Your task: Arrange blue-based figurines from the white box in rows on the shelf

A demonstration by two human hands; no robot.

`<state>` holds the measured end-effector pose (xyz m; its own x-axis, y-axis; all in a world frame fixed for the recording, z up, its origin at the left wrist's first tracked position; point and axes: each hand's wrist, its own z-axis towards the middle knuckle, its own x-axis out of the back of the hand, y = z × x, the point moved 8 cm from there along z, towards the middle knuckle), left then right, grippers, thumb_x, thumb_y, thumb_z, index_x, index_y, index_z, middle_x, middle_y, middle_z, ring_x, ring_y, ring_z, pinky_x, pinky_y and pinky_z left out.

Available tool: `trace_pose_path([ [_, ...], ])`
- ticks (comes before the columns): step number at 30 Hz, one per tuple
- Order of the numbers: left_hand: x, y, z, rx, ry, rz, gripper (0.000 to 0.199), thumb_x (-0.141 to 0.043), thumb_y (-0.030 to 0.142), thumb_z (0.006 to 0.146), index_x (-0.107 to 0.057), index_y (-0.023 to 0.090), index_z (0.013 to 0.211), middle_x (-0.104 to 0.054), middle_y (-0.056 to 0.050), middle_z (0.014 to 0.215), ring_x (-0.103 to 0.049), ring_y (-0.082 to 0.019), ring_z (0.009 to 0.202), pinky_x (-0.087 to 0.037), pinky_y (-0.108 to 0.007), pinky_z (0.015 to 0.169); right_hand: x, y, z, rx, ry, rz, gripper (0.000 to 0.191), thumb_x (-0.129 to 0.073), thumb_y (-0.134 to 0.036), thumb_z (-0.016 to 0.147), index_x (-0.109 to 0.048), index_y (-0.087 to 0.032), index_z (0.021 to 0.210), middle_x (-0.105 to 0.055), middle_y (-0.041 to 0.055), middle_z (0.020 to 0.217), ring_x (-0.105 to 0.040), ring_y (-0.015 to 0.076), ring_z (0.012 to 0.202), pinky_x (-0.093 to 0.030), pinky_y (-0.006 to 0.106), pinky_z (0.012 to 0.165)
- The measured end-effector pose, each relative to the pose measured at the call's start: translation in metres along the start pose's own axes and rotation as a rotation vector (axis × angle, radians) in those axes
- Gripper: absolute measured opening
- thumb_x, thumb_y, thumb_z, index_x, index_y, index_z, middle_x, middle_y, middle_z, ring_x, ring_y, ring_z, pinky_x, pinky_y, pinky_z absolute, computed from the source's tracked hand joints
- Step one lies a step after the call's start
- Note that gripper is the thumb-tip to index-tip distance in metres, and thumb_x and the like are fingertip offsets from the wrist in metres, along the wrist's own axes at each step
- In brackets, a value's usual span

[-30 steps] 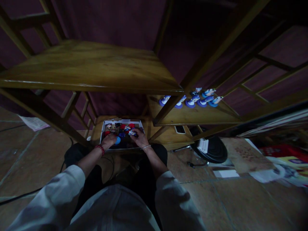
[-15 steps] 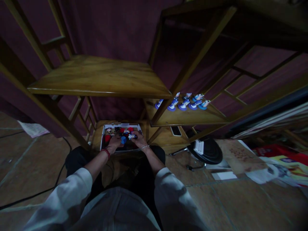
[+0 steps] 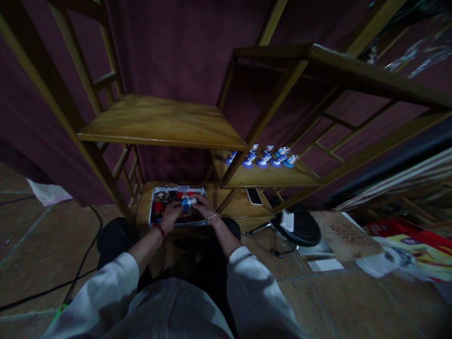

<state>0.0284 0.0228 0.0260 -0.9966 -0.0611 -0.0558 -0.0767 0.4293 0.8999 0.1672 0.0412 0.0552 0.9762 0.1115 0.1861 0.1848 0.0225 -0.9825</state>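
Note:
Over a shallow white box [image 3: 153, 207] on the low shelf, both my hands are closed on a small figurine [image 3: 190, 201] with a blue base. My left hand [image 3: 172, 213] grips the blue base side, its wrist wearing a red bead bracelet. From the other side my right hand [image 3: 205, 207] pinches the white and blue figure. Red and dark toy pieces [image 3: 160, 200] lie in the box around and below my hands, partly hidden by them.
Several figurines on purple and blue bases [image 3: 264, 160] stand on the middle shelf [image 3: 278, 178] to the right. A phone [image 3: 254, 196] lies on the lower shelf. A black round stool [image 3: 300, 228] stands right of the shelves. An upper wooden shelf [image 3: 158, 120] overhangs the box.
My hands have come together, bringing the figure and the blue base against each other; before, they were apart. The view has shifted slightly.

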Motion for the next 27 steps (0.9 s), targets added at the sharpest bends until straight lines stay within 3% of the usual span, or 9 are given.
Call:
trace_pose_path([
  [9,0.002,0.006,-0.01,-0.005,-0.027,-0.268,0.008,-0.06,0.011,0.068,-0.054,0.013,0.073,-0.061,0.0,0.063,-0.061,-0.012,0.06,-0.052,-0.028,0.065,0.0,-0.009,-0.002,0.018,0.016,-0.006,0.027,-0.057,-0.027,0.069,-0.063,-0.023,0.094,-0.065,-0.0016,0.096,-0.058,0.0148,0.092,-0.044,0.03,0.086],
  [19,0.0,0.003,-0.011,0.016,-0.095,-0.547,0.015,-0.065,0.008,0.062,-0.052,0.014,0.063,-0.062,0.0,0.064,-0.063,-0.015,0.076,-0.051,-0.033,0.078,0.0,-0.007,0.0,0.095,0.11,-0.147,0.03,-0.058,-0.025,0.069,-0.059,-0.024,0.098,-0.063,-0.0015,0.099,-0.057,0.0137,0.093,-0.043,0.029,0.088],
  [27,-0.001,0.002,-0.009,0.015,-0.189,-0.656,0.015,-0.07,0.009,0.058,-0.056,0.012,0.059,-0.061,0.001,0.063,-0.06,-0.011,0.064,-0.051,-0.031,0.074,-0.004,-0.011,-0.003,0.144,0.08,-0.07,0.029,-0.057,-0.025,0.07,-0.062,-0.023,0.098,-0.065,-0.0015,0.094,-0.059,0.0144,0.088,-0.045,0.028,0.084],
])
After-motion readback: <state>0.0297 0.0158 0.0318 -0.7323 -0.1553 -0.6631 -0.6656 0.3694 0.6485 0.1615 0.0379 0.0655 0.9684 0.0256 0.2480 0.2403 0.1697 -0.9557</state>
